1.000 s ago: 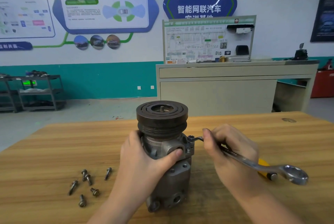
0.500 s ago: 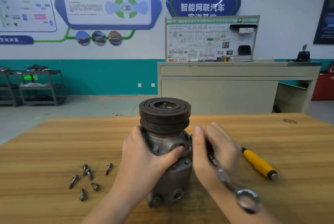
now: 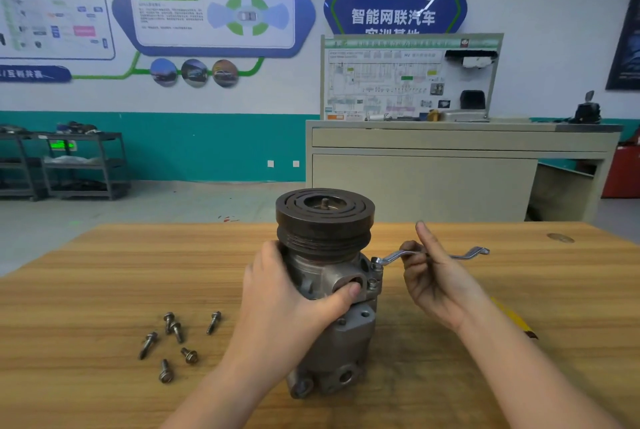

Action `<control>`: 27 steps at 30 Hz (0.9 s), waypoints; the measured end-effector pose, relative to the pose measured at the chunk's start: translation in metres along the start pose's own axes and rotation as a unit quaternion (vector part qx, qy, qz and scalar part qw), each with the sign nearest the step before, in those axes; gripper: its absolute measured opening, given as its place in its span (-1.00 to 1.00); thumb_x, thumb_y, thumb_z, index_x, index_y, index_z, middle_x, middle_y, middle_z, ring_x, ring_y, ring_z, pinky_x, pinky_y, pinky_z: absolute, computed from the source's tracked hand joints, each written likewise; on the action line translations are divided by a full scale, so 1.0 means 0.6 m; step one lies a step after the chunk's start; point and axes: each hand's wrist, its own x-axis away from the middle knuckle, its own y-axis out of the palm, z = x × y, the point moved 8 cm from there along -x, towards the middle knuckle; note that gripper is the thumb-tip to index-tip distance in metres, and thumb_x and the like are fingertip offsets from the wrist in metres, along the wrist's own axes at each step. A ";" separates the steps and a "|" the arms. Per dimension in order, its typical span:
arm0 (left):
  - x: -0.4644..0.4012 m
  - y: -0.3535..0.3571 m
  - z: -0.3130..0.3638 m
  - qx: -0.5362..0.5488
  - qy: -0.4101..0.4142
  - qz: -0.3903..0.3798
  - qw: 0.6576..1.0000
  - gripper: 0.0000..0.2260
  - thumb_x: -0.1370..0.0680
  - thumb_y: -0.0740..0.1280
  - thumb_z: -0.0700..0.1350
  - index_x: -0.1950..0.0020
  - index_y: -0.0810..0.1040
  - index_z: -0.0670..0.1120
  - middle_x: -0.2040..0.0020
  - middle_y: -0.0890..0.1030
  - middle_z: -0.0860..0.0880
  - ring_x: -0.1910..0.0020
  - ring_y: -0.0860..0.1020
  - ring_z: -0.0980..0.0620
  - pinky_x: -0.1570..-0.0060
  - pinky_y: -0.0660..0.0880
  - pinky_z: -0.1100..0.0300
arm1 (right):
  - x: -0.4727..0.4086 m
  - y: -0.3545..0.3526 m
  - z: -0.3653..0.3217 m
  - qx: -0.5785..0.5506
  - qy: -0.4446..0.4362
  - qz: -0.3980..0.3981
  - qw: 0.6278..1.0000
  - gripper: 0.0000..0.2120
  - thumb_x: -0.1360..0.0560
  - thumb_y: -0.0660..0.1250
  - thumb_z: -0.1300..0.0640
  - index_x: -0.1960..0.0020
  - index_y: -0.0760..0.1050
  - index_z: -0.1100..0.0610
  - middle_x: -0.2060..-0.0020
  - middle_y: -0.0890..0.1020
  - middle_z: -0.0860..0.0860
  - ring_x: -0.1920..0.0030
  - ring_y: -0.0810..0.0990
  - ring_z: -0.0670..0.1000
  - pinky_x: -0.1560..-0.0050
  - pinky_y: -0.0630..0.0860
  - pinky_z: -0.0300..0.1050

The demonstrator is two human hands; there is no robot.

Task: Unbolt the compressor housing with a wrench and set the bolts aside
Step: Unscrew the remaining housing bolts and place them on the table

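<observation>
We see the compressor (image 3: 329, 293) standing upright on the wooden desk (image 3: 86, 290), its long axis vertical and the dark pulley (image 3: 325, 217) on top. The left hand (image 3: 287, 304) grips the housing from the left, thumb pressed on the round port at the front. The wrench (image 3: 429, 255) lies roughly level, its long axis running left to right, its left end seated on a bolt (image 3: 375, 260) at the housing's right side and its far end pointing right. The right hand (image 3: 433, 276) holds the shaft with curled fingers (image 3: 410, 260), the index finger straight and raised. Six loose bolts (image 3: 173, 342) lie on the desk left of the compressor, well apart from it. A yellow handle (image 3: 512, 317) shows behind the right forearm.
</observation>
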 end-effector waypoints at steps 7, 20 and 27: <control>0.000 0.000 -0.001 0.002 0.005 -0.003 1.000 -0.37 -0.08 0.39 0.48 -0.01 0.28 0.25 -0.07 0.44 0.25 -0.18 0.43 0.13 -0.14 0.48 0.08 | 0.037 -0.007 -0.058 0.068 -0.175 0.112 0.976 -0.78 -0.49 0.40 0.09 0.25 0.42 0.13 0.49 0.61 0.07 0.61 0.46 -0.12 0.60 0.39 -0.34; 0.003 -0.001 -0.002 0.029 -0.003 0.009 1.000 -0.37 -0.09 0.43 0.42 -0.03 0.32 0.23 -0.09 0.49 0.18 -0.18 0.46 0.10 -0.17 0.49 0.02 | 0.131 0.053 -0.081 0.265 -0.424 0.111 0.859 -0.62 -0.51 0.35 -0.02 0.39 0.35 0.10 0.43 0.64 0.09 0.57 0.54 0.01 0.52 0.47 -0.19; 0.007 -0.004 0.000 0.005 0.008 0.031 0.999 -0.38 -0.08 0.38 0.45 -0.02 0.30 0.24 -0.05 0.39 0.25 -0.16 0.37 0.18 -0.12 0.39 0.18 | 0.210 0.142 -0.039 0.490 -0.631 -0.012 0.601 -0.56 -0.54 0.31 0.05 0.43 0.29 0.18 0.51 0.34 -0.05 0.47 0.36 -0.08 0.42 0.34 -0.32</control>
